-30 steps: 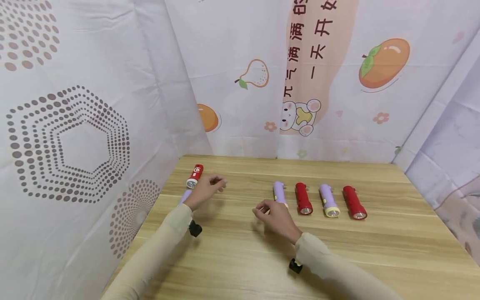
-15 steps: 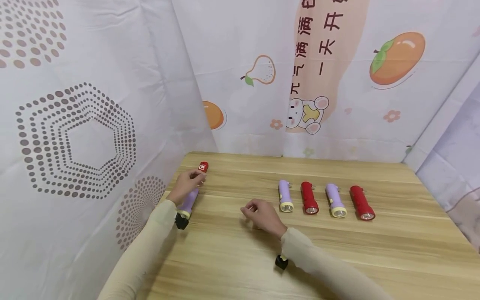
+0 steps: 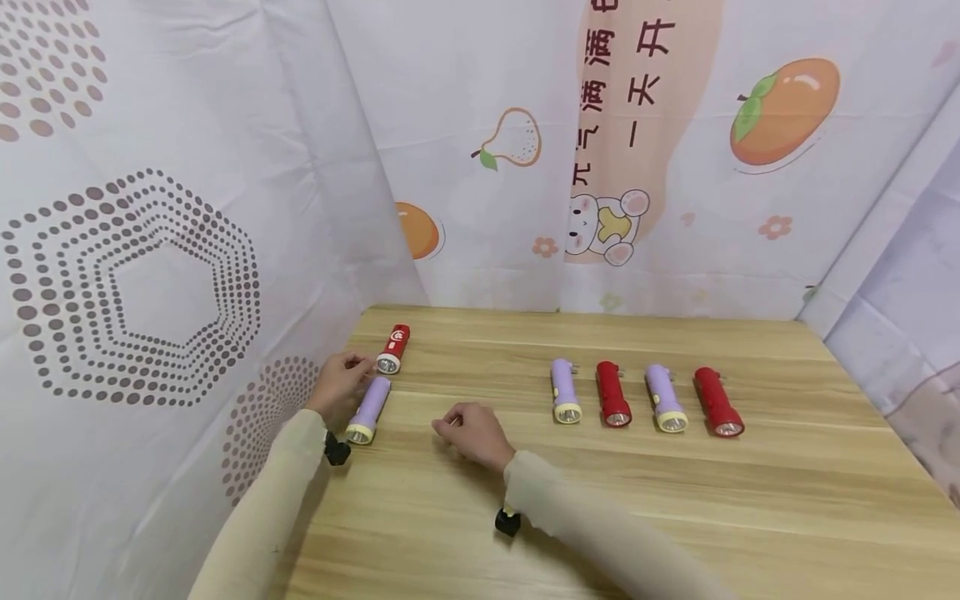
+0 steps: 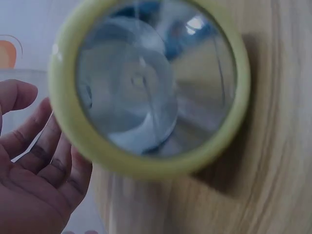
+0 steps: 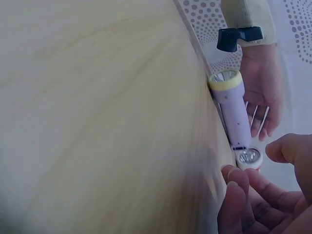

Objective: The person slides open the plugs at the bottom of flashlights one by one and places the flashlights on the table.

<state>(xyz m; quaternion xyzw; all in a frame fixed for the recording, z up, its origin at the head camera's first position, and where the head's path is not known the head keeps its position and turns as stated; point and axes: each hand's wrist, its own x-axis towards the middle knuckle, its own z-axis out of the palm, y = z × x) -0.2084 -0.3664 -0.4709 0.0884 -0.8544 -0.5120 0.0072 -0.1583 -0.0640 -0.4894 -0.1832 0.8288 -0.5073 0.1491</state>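
At the table's left edge, my left hand (image 3: 337, 385) is beside a purple flashlight (image 3: 372, 405) with a yellow rim, its fingers loosely bent and holding nothing. In the left wrist view the flashlight's yellow rim (image 4: 63, 92) and lens loom close, and the relaxed fingers (image 4: 61, 156) lie to their left. Just beyond lies a red flashlight (image 3: 394, 343) with a white rim, near the fingertips. Over the middle-left of the table, my right hand (image 3: 476, 435) hangs with loosely curled fingers and nothing in them. Its wrist view shows the purple flashlight (image 5: 235, 114) beyond its fingertips.
On the right half a row alternates purple flashlight (image 3: 564, 387), red flashlight (image 3: 612, 392), purple flashlight (image 3: 663, 396) and red flashlight (image 3: 716, 400), lenses facing me. The wooden table (image 3: 600, 517) meets printed curtains (image 3: 480, 225) at the back and left.
My left hand has moved left and down, from over the two left flashlights to the purple one's outer side, uncovering both. My right hand has moved left, away from the row of flashlights.
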